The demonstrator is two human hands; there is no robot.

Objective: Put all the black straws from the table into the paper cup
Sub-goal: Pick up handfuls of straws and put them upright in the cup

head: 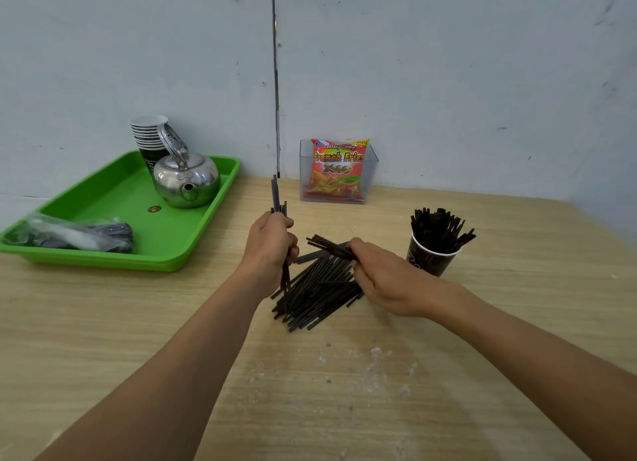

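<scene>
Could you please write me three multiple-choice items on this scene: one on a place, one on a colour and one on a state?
1. Where does the lone paper cup stand?
A. on a shelf
B. on the table, to the right of the right hand
C. on a chair

2. What colour is the tray?
A. green
B. red
C. blue

3. What is the left hand doing?
A. lying flat
B. gripping a bundle of straws upright
C. hanging empty

Answers:
1 B, as the cup sits on the wood just past the right hand.
2 A, as its floor and rim are bright green.
3 B, as black straw ends stick out above and below the curled fingers.
</scene>
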